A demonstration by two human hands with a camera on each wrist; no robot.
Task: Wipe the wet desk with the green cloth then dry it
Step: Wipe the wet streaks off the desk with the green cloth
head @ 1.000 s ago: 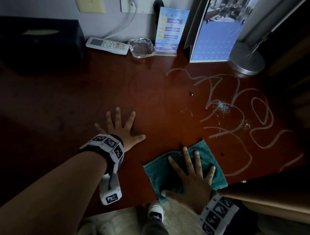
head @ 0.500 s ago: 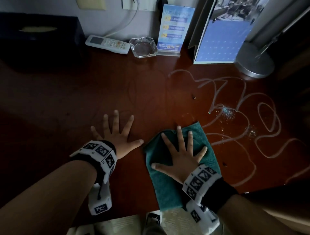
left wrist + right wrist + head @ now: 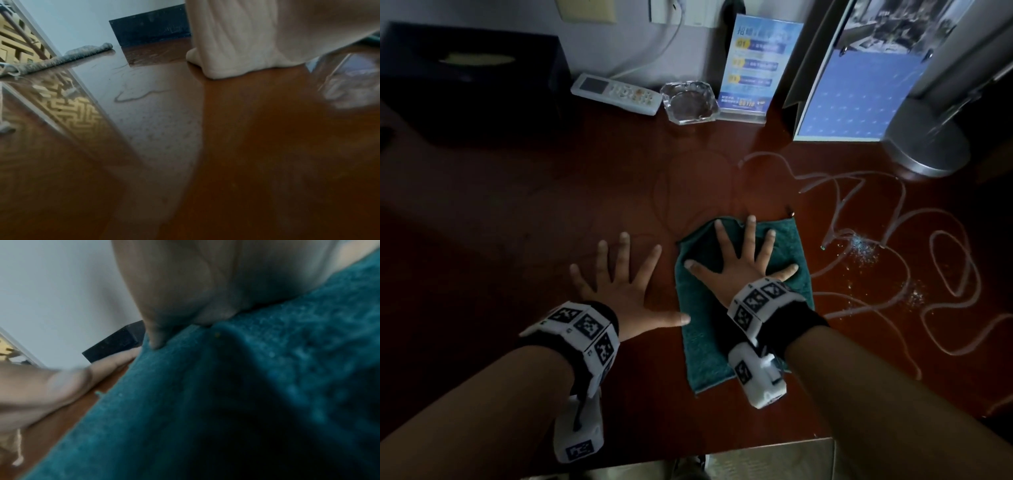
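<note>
1. Right hand (image 3: 743,270) — fingers splayed flat on the green cloth (image 3: 705,342), gripping nothing; palm hides the cloth's middle.
2. Left hand (image 3: 619,291) — fingers spread flat on the bare table (image 3: 517,222), thumb tip touching the cloth.
3. Water trails (image 3: 893,240) lie right of the right fingers.

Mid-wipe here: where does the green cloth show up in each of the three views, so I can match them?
Head: green cloth lies centre on the desk, under the right hand.
Left wrist: only a teal sliver at the right edge, probably its edge.
Right wrist: it fills the lower right.
Shared landmark: the black box by the wall.
</note>
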